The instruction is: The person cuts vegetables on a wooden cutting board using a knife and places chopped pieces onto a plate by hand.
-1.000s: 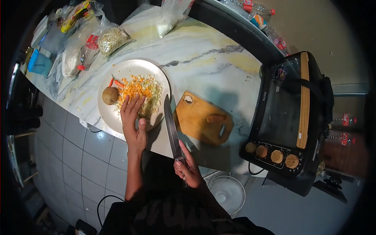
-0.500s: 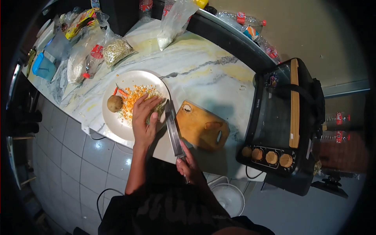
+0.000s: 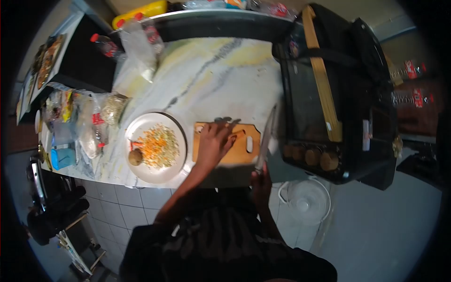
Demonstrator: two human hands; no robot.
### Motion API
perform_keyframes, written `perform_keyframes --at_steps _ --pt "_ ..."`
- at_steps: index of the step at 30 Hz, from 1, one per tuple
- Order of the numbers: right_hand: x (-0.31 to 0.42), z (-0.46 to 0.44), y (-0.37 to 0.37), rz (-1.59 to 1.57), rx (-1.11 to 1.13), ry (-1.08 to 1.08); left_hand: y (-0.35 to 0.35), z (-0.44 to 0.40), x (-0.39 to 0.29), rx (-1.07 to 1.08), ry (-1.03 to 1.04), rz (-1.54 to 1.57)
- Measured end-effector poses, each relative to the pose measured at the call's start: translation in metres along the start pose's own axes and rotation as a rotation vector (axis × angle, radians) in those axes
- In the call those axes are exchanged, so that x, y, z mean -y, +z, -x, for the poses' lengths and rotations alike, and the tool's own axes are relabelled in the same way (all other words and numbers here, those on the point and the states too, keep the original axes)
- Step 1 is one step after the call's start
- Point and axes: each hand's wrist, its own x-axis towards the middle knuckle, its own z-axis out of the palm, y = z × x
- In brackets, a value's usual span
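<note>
My left hand (image 3: 214, 144) is over the wooden cutting board (image 3: 225, 159), fingers spread apart. A small orange-brown piece (image 3: 238, 134) lies on the board by its fingertips; whether they touch it I cannot tell. In my right hand (image 3: 261, 180) is a large knife (image 3: 267, 138), its handle gripped and its blade pointing away from me along the board's right side. Left of the board stands a round plate (image 3: 157, 176) with chopped orange and pale vegetables (image 3: 159, 145), a round brown potato (image 3: 135, 157) and red chillies (image 3: 135, 144) at its left.
A black toaster oven (image 3: 305, 103) stands at the right of the marble counter (image 3: 211, 89). Bags, a bag of bean sprouts (image 3: 113, 108), bottles and a blue container (image 3: 63, 158) crowd the left side. Below the counter's front edge is a clear round lidded container (image 3: 307, 202).
My left hand has moved right, from the vegetables on the plate to the cutting board. The knife has moved from between plate and board to the board's right side. The view has turned.
</note>
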Motion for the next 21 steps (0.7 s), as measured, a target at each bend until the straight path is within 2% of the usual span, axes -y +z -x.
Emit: perform_keyframes --at_steps 1,5,7,9,11,13,14,17,19,21 --pt "0.025 0.004 -0.001 -0.084 0.058 0.162 0.012 0.000 0.003 0.040 0.012 -0.013" --pt "0.034 0.018 0.004 -0.003 0.110 0.369 0.027 0.005 0.017 0.136 0.126 -0.039" --pt "0.019 0.021 0.018 0.264 -0.022 -0.222 0.019 0.003 0.023 0.269 0.156 0.070" --pt "0.014 0.019 0.025 0.265 -0.009 -0.216 0.005 0.003 0.024 0.363 0.098 0.035" --pt "0.026 0.027 0.026 0.272 0.024 -0.215 -0.006 0.002 0.027 0.278 0.104 -0.035" --pt "0.043 0.030 0.029 0.295 0.197 0.012 -0.013 0.007 0.034 0.294 0.069 -0.056" --pt "0.044 0.033 0.034 0.286 0.203 0.026 -0.015 0.011 0.038 0.258 0.039 -0.069" --pt "0.041 0.039 0.047 0.268 0.274 0.009 -0.012 0.026 0.061 0.178 -0.037 -0.080" --pt "0.039 0.041 0.057 0.207 0.280 -0.027 -0.007 0.028 0.060 0.041 -0.100 0.021" --pt "0.040 0.042 0.062 0.172 0.261 -0.044 -0.002 0.030 0.062 0.015 -0.112 0.018"
